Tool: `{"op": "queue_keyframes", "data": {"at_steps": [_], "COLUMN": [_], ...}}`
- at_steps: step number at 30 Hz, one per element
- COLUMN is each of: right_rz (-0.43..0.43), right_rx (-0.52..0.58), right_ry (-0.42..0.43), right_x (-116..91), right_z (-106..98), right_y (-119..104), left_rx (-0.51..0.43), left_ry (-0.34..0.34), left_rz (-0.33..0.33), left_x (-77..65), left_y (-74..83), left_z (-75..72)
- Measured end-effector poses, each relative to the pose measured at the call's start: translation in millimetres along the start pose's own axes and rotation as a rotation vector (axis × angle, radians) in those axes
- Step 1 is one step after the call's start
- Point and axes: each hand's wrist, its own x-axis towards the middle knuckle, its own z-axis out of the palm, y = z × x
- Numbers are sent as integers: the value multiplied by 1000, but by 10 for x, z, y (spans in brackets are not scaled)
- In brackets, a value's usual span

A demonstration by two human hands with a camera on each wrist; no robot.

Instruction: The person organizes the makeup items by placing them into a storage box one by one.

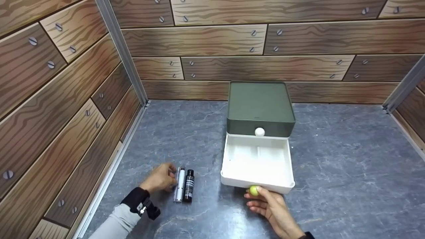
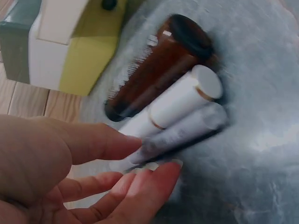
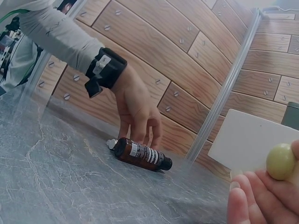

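Observation:
Three slim items lie side by side on the grey surface: a dark brown bottle (image 1: 189, 186) with a black cap, a white tube (image 2: 175, 105) with gold bands and a clear tube (image 2: 198, 123). Over the clear tube's near side is my left hand (image 1: 161, 177), thumb and fingers apart on either side of it. My right hand (image 1: 274, 210) pinches the round yellow-green knob (image 1: 254, 190) of a white drawer (image 1: 257, 182) between thumb and index finger, the other fingers loosely extended. That drawer stands pulled out, its divided inside showing.
Behind the drawer is its dark green cabinet (image 1: 260, 99), with a white knob (image 1: 259, 131) on the upper front. Wood-patterned walls (image 1: 225, 41) enclose the back and sides, joined by metal corner posts (image 1: 124, 49).

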Motion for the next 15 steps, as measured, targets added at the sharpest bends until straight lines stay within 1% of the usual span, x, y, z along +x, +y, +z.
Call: {"op": "queue_keyframes", "data": {"at_steps": [9, 12, 15], "right_rz": [-7, -11, -13], "right_rx": [-2, -2, -7], "right_ry": [-8, -5, -3], "right_x": [-8, -8, -8], "right_z": [6, 9, 15], "right_y": [-4, -3, 5], "left_rx": [171, 191, 175], "left_ry": [77, 74, 63], "left_rz": [-21, -27, -42], "left_x": [42, 46, 39], "left_y": [-10, 3, -1], "left_z": [76, 85, 77]}}
